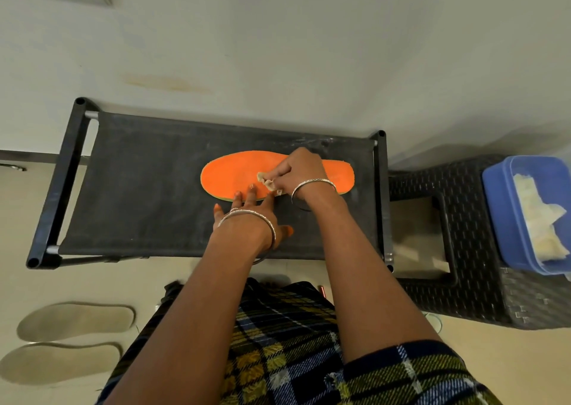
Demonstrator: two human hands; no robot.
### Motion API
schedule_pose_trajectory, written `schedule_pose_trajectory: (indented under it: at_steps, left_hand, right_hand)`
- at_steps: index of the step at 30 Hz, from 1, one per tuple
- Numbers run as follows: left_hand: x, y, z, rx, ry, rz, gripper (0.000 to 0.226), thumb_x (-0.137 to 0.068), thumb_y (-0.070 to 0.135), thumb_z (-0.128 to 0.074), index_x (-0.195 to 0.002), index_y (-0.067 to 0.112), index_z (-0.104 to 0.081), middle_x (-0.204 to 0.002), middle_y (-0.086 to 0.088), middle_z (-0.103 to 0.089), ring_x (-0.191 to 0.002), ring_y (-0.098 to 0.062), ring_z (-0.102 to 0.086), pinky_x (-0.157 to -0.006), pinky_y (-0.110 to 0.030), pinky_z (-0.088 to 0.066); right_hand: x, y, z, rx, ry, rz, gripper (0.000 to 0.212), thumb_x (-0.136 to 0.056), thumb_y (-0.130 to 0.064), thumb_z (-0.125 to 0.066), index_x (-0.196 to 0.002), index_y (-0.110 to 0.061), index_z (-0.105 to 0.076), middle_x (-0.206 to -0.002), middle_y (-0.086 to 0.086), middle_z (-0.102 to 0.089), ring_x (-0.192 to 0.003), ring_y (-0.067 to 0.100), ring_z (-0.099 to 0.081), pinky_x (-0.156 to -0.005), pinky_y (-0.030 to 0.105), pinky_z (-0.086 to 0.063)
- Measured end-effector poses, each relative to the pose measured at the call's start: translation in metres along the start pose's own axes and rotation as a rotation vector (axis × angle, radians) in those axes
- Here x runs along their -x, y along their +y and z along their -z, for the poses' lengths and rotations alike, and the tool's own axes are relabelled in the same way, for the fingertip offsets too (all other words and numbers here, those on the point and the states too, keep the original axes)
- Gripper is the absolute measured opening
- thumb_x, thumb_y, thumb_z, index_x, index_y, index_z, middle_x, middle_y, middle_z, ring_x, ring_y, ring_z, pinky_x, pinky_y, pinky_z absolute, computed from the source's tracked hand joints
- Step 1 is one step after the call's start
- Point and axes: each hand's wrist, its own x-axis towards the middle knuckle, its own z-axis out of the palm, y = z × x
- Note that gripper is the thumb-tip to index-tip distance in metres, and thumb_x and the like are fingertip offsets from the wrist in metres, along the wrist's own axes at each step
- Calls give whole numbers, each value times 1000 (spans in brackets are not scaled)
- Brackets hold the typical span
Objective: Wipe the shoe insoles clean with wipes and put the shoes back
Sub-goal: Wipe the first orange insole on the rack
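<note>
Right grip (298, 169) is pinching a wipe (267, 183) atop the orange insole (231, 176); left grip (247, 211), fingers straight, is pressing its near edge.

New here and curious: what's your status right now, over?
Right hand grips crumpled wipe on orange insole. Left hand open, fingers pressing insole's near edge. Nothing in the way.

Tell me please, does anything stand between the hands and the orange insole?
Nothing stands in the way. The left hand presses directly on the near edge of the orange insole. The right hand grips only the wipe, which lies between it and the insole for wiping.
</note>
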Motion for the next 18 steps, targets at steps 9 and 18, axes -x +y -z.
schedule_pose_trajectory:
  at_steps: [9,18]
  left_hand:
    - [-1,2,1,-13,0,3,81,-95,60,-41,-154,35,8,-160,0,22,-148,-29,14,-114,-62,0]
    - [-3,1,1,-19,17,4,80,-95,60,-41,-154,35,6,-160,-1,21,-148,-30,13,-114,-62,-1]
  right_hand:
    - [-16,3,-5,29,231,-87,25,-87,-32,-74,-104,-14,-78,-106,5,-75,-102,23,-67,-89,33,-55]
    - [-12,2,0,6,300,-121,24,-90,-30,-71,-106,-12,-77,-109,6,-74,-103,22,-68,-85,28,-52]
